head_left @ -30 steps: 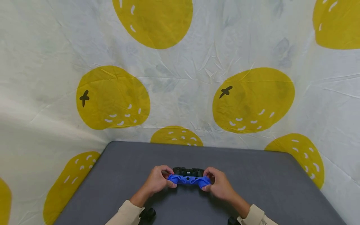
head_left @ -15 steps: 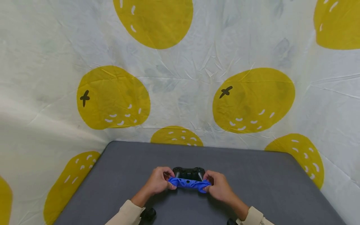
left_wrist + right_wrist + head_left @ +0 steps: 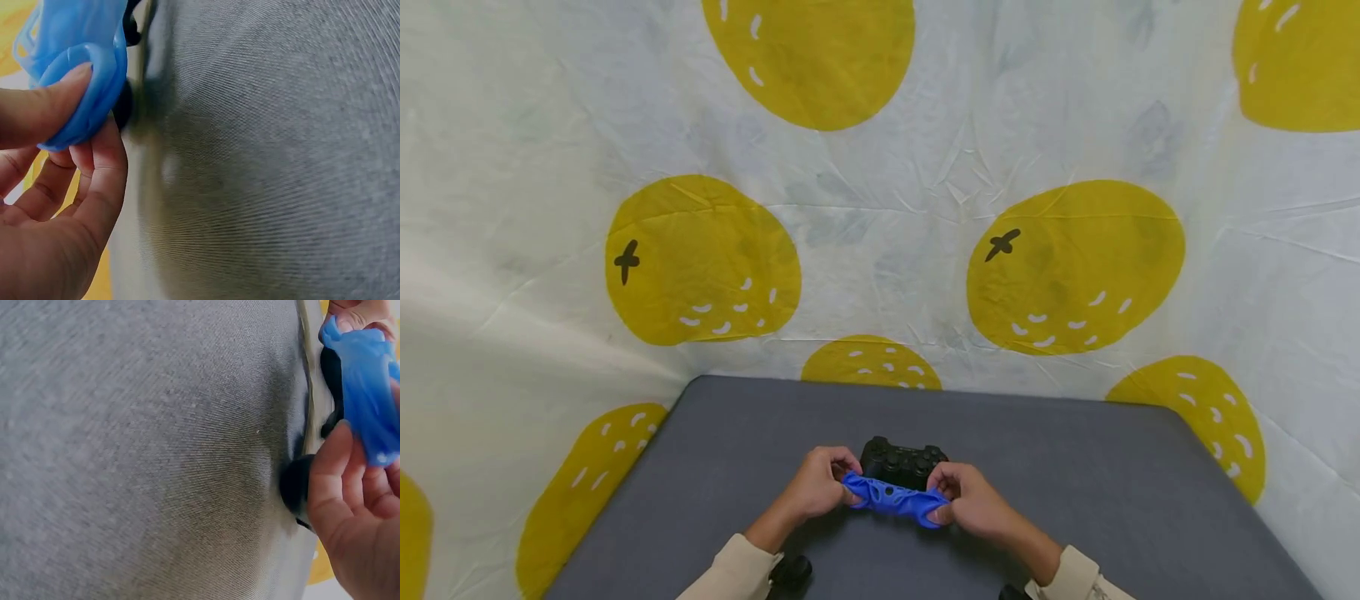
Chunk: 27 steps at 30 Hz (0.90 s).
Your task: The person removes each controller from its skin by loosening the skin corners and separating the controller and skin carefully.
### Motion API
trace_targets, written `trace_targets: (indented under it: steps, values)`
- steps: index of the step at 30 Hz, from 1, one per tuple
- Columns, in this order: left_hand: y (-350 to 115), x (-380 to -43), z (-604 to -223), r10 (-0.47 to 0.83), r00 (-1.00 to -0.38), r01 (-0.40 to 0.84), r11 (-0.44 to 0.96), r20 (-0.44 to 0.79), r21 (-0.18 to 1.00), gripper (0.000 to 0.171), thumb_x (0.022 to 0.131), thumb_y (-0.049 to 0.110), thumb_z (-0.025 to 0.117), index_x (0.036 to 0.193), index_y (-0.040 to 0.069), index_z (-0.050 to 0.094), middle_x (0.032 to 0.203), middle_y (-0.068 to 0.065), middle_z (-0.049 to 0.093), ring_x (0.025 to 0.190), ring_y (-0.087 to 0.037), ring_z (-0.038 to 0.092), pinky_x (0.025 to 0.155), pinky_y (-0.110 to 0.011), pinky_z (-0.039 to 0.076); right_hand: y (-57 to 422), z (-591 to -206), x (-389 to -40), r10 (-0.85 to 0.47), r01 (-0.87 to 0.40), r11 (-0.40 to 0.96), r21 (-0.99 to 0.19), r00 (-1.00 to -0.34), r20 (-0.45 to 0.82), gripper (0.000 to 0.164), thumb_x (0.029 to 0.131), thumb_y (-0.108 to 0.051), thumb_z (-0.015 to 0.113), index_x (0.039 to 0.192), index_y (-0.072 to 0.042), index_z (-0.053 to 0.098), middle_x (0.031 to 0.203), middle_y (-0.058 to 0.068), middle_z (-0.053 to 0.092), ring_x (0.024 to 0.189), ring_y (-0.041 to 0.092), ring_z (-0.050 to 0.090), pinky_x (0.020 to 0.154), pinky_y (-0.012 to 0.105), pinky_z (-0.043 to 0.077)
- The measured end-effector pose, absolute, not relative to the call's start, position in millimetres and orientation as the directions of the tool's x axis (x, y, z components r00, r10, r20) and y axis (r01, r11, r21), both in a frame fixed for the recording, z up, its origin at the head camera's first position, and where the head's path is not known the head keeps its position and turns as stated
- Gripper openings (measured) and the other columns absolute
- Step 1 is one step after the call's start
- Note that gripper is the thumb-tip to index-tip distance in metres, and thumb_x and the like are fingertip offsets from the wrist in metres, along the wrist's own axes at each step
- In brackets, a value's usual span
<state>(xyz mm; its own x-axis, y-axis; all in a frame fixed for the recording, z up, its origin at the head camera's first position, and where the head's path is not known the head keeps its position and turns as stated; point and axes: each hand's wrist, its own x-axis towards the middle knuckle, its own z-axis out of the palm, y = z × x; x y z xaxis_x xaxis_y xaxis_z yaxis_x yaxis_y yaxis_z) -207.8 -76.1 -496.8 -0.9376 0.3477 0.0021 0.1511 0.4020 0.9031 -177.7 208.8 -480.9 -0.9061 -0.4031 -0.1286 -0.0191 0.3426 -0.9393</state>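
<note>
A blue silicone controller cover (image 3: 891, 495) is stretched between my two hands, crumpled and bunched. My left hand (image 3: 820, 483) pinches its left end; in the left wrist view the thumb of that hand (image 3: 56, 206) presses into a rolled loop of the cover (image 3: 78, 37). My right hand (image 3: 976, 502) grips the right end, and the cover (image 3: 369, 394) hangs twisted above its fingers in the right wrist view. Just beyond the cover is a black game controller (image 3: 904, 463), buttons and sticks facing up. Whether its handles touch the cover is hidden.
A grey cloth-covered table (image 3: 760, 433) lies under the hands. Behind and beside it hangs a white sheet (image 3: 880, 275) printed with yellow fruit. Black devices (image 3: 792, 573) sit at the wrists by the cream sleeves (image 3: 733, 568).
The blue cover has come off the controller's body toward me and now looks more crumpled. More of the black controller shows. The right hand has shifted slightly left and nearer.
</note>
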Motion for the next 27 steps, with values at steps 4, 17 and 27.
trace_targets:
  steps: [4,17,27]
  values:
    - [-76.7,-206.1,-489.9,0.385,-0.922,0.131,0.362,-0.02,0.923,0.034,0.069,-0.01,0.086,0.098,0.005,0.075,0.093,-0.008,0.07,0.076,-0.019,0.062,0.066,-0.033,0.051,211.9,-478.8,-178.4,-0.469,0.079,0.241,-0.967,-0.863,-0.187,0.029,0.079,0.005,0.074,0.106,0.009,0.064,0.086,-0.001,0.062,0.08,0.015,0.056,0.07,0.025,0.05]
    - [-73.6,-201.3,-467.0,0.549,-0.834,0.086,0.224,-0.052,0.971,0.038,0.073,-0.011,0.072,0.109,0.001,0.071,0.109,-0.005,0.069,0.097,-0.019,0.061,0.08,-0.032,0.049,228.5,-457.2,-185.1,-0.669,0.059,0.084,-0.995,-0.736,-0.1,0.032,0.083,-0.001,0.068,0.115,-0.002,0.063,0.11,-0.001,0.064,0.098,0.016,0.057,0.082,0.027,0.05]
    - [-57.4,-193.4,-463.0,0.59,-0.806,-0.111,-0.08,-0.043,0.991,0.033,0.078,-0.009,0.059,0.106,0.007,0.059,0.092,0.004,0.061,0.085,-0.013,0.054,0.073,-0.024,0.048,225.7,-448.3,-184.8,-0.671,-0.014,0.149,-0.989,-0.735,-0.091,0.056,0.096,-0.016,0.072,0.14,0.01,0.048,0.13,0.007,0.062,0.114,0.022,0.06,0.095,0.032,0.053]
